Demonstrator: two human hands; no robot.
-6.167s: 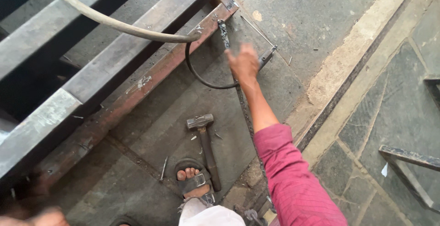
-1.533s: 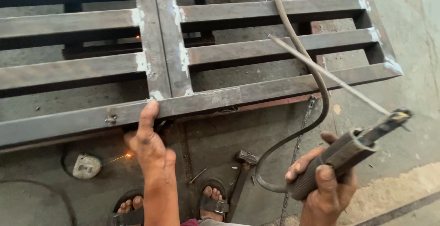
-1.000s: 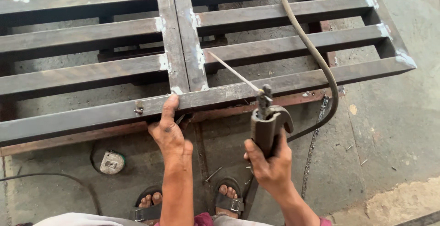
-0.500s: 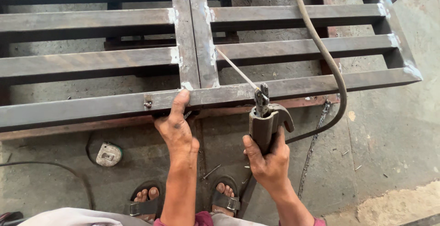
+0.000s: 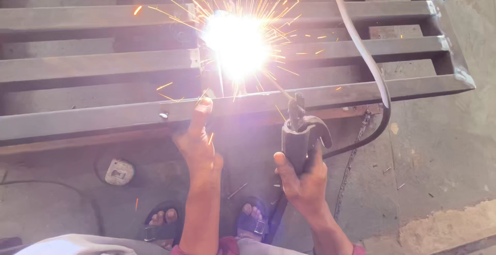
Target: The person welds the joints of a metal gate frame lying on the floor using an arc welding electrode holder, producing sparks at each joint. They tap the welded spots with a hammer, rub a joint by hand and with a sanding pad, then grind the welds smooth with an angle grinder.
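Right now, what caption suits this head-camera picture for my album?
Right hand grips an electrode holder, sparks bursting on a steel frame steadied by the left hand.

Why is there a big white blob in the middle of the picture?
In the head view, glare from the bright welding arc washes out the grey steel bar frame around it; orange sparks streak outward, while the right hand and the dark electrode holder stay sharp.

Arc: a white flare [image 5: 238, 45] is now burning on the steel frame [image 5: 103, 113], where no light was showing before.
Sparks: orange streaks are flying outward from it.
Electrode holder [image 5: 302, 136]: sitting a little farther right than half a second ago.
View: now tinted by purple glare.
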